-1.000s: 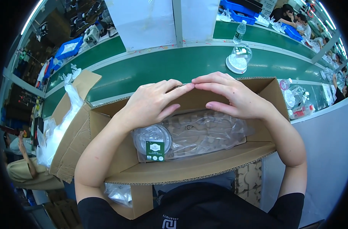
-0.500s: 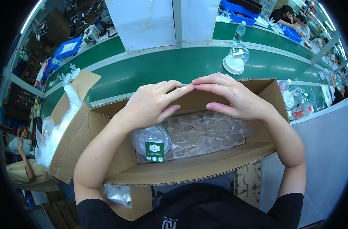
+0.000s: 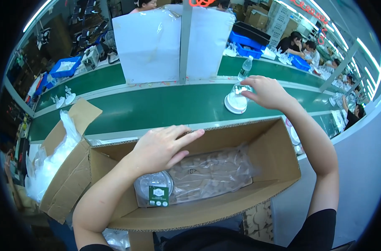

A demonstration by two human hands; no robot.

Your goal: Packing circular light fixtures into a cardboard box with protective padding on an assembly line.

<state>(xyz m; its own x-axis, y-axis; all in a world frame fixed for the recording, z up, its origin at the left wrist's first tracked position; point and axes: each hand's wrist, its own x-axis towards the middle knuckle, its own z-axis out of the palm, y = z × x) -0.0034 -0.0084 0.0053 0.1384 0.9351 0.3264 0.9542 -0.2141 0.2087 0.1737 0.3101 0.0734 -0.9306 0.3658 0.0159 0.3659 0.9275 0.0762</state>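
Observation:
My left hand (image 3: 163, 146) hovers over the far side of an open cardboard box (image 3: 224, 215), fingers extended and holding nothing. Inside the box, below that hand, a round clear dome (image 3: 152, 184) with a green label lies in plastic. Beside it, a clear plastic bag (image 3: 217, 171) covers a moulded brown tray. My right hand (image 3: 268, 94) reaches past the box to a clear dome on a white round base (image 3: 236, 104), standing on the green bench. Thumb and fingers are apart around its upper part; whether they touch it is unclear.
A water bottle (image 3: 245, 68) stands just behind the dome on the bench (image 3: 165, 104). Left of the box, a cardboard flap (image 3: 69, 175) holds crumpled clear plastic (image 3: 52, 163). Blue bins (image 3: 67, 67) and seated people (image 3: 295, 44) are farther back.
My right hand has left the box's far edge and moved forward and right to the dome on the bench. My hands, fingertips together before, are now apart. The view has tilted up.

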